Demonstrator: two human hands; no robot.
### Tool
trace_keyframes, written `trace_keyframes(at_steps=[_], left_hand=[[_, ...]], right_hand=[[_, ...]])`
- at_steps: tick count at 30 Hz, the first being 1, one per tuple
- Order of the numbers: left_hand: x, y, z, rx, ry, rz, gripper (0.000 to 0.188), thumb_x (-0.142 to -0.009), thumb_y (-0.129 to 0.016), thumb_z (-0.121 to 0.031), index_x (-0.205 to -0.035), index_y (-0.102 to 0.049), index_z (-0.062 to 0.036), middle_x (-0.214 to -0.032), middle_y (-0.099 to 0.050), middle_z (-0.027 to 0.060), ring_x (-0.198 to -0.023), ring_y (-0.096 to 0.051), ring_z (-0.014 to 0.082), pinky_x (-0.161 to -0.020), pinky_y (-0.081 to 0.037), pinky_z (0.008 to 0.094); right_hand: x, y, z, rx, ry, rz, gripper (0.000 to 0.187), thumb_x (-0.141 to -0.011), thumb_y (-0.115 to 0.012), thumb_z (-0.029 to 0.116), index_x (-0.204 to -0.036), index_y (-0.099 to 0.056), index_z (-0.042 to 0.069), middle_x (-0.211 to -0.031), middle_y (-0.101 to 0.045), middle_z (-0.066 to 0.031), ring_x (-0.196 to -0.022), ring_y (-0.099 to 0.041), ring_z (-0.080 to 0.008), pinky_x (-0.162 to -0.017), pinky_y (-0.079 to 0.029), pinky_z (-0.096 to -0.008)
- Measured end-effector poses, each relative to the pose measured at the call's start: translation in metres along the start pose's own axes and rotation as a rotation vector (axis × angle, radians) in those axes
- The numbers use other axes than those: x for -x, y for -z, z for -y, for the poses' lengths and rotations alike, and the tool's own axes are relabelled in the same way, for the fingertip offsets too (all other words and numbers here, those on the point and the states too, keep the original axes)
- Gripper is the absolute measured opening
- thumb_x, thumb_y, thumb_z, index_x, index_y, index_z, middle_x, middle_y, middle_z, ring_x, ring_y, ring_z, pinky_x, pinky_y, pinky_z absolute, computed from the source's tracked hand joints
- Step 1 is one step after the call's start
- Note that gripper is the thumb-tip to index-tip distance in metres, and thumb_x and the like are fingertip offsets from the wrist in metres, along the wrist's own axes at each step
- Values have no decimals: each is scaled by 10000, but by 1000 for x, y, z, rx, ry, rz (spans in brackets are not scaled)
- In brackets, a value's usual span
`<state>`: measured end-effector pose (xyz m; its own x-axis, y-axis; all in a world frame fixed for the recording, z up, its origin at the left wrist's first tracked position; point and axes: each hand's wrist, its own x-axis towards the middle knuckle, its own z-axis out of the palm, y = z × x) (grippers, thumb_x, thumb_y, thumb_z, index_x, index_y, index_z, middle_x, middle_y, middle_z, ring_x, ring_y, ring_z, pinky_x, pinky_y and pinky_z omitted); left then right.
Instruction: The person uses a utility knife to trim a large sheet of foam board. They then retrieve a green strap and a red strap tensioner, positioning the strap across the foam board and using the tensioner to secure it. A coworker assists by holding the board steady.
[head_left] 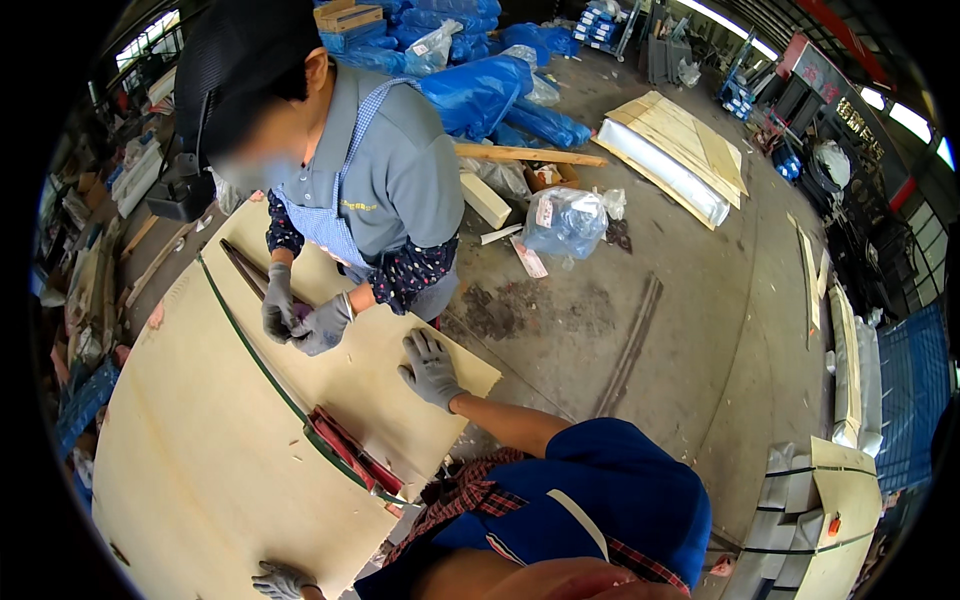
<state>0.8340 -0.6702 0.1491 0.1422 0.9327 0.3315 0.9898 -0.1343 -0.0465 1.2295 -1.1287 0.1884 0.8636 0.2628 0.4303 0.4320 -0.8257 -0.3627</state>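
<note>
Both my hands wear grey gloves. My right hand (432,370) lies flat with spread fingers on a pale wooden board (220,420), near its edge. Lower down, my left hand (282,580) rests on the same board, fingers outstretched and holding nothing. A dark green strap (250,340) runs across the board. Over the strap's near end, between my hands, lies a red hand tool (350,450) with long handles. Across the board, a co-worker's gloved hands (305,325) are together around something small that I cannot make out. A long dark tool (245,268) lies beside them.
The co-worker (400,170), in a grey shirt and checked apron, leans over the far end. A clear plastic bag (565,222) and a timber beam (530,154) lie behind. Farther right are a panel stack (680,150) and a strapped bundle (840,500). Blue-wrapped packages (475,95) fill the back.
</note>
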Motion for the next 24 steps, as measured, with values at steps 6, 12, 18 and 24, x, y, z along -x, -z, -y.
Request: trace_keyframes(at_steps=[6, 12, 18, 24], left_hand=[[6, 20, -6, -77, 64, 28, 651, -979, -312, -559, -1366, -457, -57, -1396, -471, 136, -1281, -443, 286, -1034, -351, 439], [15, 52, -9, -149, 135, 68, 660, -973, -301, -580, -1356, -468, -70, -1382, -484, 125, -1267, -455, 278, -1017, -357, 445], [22, 102, -31, -135, 153, 92, 672, -964, -284, -607, -1347, -479, -90, -1367, -497, 101, -1255, -459, 268, -1003, -356, 457], [-2, 13, 13, -217, 142, -16, 682, -953, -285, -632, -1308, -504, -93, -1327, -516, 88, -1241, -466, 264, -977, -367, 454]], right_hand=[[-1, 8, -4, -15, -3, -23, 587, -829, -625, 340, -1290, -470, 10, -1372, -425, -199, -1268, -401, -366, -998, -366, -471], [-4, 10, -1, -9, 23, -55, 575, -820, -628, 332, -1262, -481, -5, -1363, -427, -193, -1264, -391, -352, -985, -366, -467], [-4, 14, -9, -1, 24, -75, 562, -827, -622, 333, -1255, -495, -7, -1359, -437, -193, -1247, -408, -357, -978, -363, -479], [-2, 6, 0, 20, 48, -74, 551, -831, -615, 328, -1254, -493, -4, -1364, -435, -193, -1245, -408, -357, -973, -365, -480]])
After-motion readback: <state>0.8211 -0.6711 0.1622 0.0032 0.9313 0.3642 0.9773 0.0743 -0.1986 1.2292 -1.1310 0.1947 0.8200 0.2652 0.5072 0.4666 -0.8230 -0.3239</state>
